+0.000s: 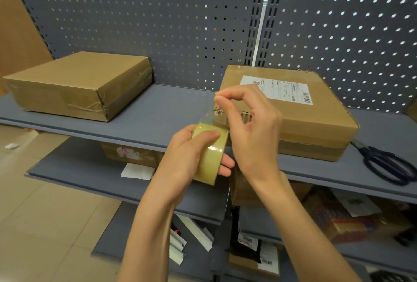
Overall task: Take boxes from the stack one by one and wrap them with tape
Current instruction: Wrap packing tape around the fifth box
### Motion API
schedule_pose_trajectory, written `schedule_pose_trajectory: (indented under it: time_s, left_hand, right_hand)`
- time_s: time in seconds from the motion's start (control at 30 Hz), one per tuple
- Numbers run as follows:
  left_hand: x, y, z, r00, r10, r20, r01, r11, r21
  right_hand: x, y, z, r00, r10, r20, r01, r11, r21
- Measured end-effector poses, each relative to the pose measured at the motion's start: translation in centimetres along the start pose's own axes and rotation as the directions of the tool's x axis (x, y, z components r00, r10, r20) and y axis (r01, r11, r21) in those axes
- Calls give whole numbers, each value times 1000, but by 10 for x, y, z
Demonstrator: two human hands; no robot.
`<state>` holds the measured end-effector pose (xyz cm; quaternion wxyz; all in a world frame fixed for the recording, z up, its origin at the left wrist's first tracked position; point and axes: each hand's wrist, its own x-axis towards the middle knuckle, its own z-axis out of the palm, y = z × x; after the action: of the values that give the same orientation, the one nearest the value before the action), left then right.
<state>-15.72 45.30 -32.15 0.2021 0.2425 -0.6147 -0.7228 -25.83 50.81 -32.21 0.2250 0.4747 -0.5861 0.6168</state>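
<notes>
My left hand [189,153] grips a roll of clear yellowish tape [211,154] in front of the top shelf's edge. My right hand [250,128] pinches the tape's free end between thumb and forefinger and holds a short strip up from the roll. Right behind my hands a cardboard box with a white shipping label [300,110] lies flat on the grey shelf [162,112], its near left corner torn. A second brown box [79,83], with shiny tape bands around it, sits on the shelf at the left.
Dark-handled scissors [388,164] lie on the shelf right of the labelled box. Grey pegboard [158,22] backs the shelf. Lower shelves hold cartons, paper slips and packets [135,157]. Tiled floor shows at the left.
</notes>
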Motion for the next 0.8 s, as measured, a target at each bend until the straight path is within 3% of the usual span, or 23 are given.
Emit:
schedule_pose_trajectory:
  time_s: [0.1,0.23,0.37,0.57,0.8]
  left_hand:
    - [3,-10,-2,999,-50,-21,51,998,38]
    - [0,-15,-3,997,-66,-35,67,997,30]
    - [-6,-10,-1,995,-42,85,39,998,45]
    - [-17,-10,3,950,5,313,-52,989,139]
    - [-13,-13,19,968,67,243,-60,998,-37]
  right_hand:
    - [0,-2,2,997,-51,62,52,998,-24]
    - [11,3,2,978,158,133,-166,985,45]
    - [24,12,-2,940,274,203,-300,948,106]
    - [49,24,-21,924,278,261,-305,950,66]
    - [52,42,-17,883,312,350,-316,948,-46]
